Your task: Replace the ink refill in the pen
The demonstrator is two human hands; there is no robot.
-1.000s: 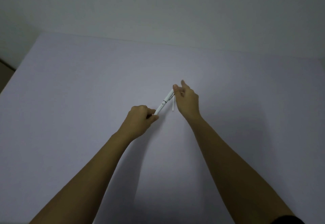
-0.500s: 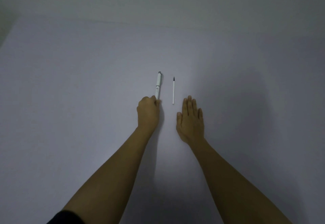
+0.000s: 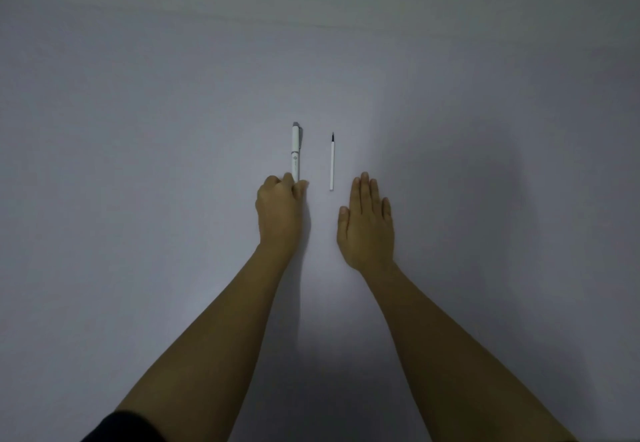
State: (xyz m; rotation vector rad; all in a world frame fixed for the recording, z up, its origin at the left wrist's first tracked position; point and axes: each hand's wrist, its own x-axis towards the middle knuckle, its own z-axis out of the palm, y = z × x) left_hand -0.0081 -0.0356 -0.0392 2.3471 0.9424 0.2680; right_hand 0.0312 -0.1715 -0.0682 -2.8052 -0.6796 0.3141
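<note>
Seen from the head camera: white pen point(image 3: 295, 152) lying lengthwise on the pale table point(image 3: 138, 199), cap end away, near end pinched in the curled fingers of the left hand point(image 3: 280, 211); thin refill point(image 3: 332, 161) just beside it to the right, parallel, dark tip pointing away, touching neither hand; right hand point(image 3: 366, 225) flat and spread on the surface, holding nothing, fingertips near the refill's lower end. Judged as either the start or the finish — whether the loose refill is the new or the spent 1, cannot tell. If starting: steady the barrel, unscrew it with 2 hands — then swap refills.
</note>
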